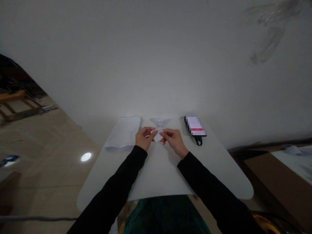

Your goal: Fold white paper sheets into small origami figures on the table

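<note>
Between my two hands is a small folded piece of white paper (158, 134), raised over the table. My left hand (145, 137) pinches its left side between thumb and fingers. On the right side, my right hand (173, 139) grips it the same way. Just beyond the hands lies a folded white paper shape (160, 122), wide and pointed at its ends. A stack of white paper sheets (123, 133) rests to the left of my left hand.
A phone (195, 126) with a dark case and strap lies at the table's right back. The white table (161, 182) stands against a grey wall (156, 58). On the right is a cardboard box (280, 182); a wooden stool (17, 97) stands far left.
</note>
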`<state>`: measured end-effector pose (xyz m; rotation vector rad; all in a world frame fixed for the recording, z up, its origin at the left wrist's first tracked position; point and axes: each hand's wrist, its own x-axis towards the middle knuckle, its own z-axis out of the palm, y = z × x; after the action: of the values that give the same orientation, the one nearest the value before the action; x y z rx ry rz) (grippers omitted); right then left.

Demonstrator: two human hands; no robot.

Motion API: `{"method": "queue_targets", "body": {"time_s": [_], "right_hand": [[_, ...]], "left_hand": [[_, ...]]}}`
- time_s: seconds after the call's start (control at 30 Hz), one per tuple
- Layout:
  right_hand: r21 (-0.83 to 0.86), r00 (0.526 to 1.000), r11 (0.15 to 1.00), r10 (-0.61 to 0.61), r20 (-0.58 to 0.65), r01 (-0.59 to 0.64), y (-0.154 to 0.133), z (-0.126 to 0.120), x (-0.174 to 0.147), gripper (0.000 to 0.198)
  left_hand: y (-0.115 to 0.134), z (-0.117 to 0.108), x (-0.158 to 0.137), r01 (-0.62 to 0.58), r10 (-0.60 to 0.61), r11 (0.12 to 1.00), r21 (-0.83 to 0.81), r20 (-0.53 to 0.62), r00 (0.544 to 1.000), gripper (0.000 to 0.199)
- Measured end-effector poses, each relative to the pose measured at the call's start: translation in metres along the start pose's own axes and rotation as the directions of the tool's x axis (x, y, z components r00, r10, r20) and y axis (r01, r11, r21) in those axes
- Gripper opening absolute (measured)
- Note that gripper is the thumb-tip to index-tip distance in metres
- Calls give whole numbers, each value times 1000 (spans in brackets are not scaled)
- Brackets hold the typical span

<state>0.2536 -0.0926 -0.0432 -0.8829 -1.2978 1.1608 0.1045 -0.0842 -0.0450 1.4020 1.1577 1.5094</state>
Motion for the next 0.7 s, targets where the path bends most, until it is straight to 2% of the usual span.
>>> {"method": "queue_targets", "body": {"time_s": [0.13,0.33,0.47,0.6,0.7], "right_hand": [[-4,1000,1000,-6,-23,6,3,1,-1,29],[-162,975,977,-161,-151,137,5,0,0,17],[-235,961,955,-224,-163,182,2,-1,-1,12],[-161,965,976,-179,-190,149,1,3,-1,18],[-59,982,996,-74,-176,64,4,6,-2,26]], "left_hand": [[0,-1,0,-1,0,1000,-23,-14,1000,29],[-2,2,-3,31,-30,999,-7,116,993,31],[-6,1,-1,5,-14,999,43,205,979,32],[-11,-1,3,-56,42,997,56,225,974,31],[-13,-2,5,-56,57,998,-13,141,988,31]]}}
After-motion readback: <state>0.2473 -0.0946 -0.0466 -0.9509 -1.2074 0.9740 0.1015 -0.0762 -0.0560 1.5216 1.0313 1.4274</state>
